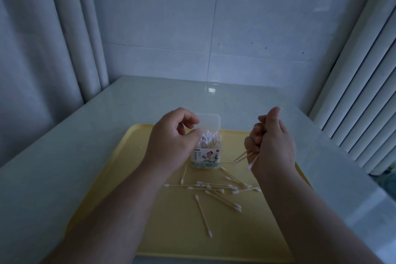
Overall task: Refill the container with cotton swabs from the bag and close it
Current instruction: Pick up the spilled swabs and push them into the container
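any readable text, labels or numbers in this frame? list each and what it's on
Nothing can be quoted with confidence.
Container label: a printed picture and small text, all too blurred to read.
Lower right corner of that label: a small dark mark, perhaps a number, unreadable.
Tray, loose swabs, wall: no text seen.

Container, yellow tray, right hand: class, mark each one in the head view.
container [207, 157]: head view, on its printed label.
yellow tray [120, 180]: head view, bare left part.
right hand [273, 143]: head view, back of hand.

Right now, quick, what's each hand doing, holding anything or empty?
Left hand: loosely curled at the open container, nothing visibly held.
Right hand: closed on a few cotton swabs.
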Motion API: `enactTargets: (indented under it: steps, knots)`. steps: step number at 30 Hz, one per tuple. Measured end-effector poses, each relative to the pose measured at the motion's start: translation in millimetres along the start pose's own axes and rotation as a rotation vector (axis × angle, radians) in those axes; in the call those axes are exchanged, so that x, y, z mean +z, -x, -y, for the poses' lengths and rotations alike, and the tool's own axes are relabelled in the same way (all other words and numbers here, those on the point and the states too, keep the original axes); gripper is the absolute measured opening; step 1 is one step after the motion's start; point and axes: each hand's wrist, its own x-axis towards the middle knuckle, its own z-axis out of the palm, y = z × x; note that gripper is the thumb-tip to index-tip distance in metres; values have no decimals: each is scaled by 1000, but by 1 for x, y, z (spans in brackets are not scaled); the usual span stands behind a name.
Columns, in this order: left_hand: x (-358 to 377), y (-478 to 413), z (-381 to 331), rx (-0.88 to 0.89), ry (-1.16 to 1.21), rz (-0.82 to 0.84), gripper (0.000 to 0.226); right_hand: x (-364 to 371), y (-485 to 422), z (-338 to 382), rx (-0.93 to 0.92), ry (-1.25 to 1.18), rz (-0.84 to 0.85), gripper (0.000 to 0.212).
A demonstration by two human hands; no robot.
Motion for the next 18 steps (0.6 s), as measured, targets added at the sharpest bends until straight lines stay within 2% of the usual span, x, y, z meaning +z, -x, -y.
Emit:
enactTargets:
  steps: [5, 10, 14, 18]
  knots:
    - [2, 3, -3, 30, 97, 32, 4, 0, -3, 1, 94, -152, -2, 40]
    - [5, 9, -11, 32, 107, 182, 7, 0, -3, -2, 122, -213, 38, 40]
    - [7, 14, -18, -5, 60, 356, 21, 3, -2, -1, 104, -210, 33, 40]
    - [13, 19, -21, -22, 3, 464, 14, 6, 0, -1, 97, -205, 36, 39]
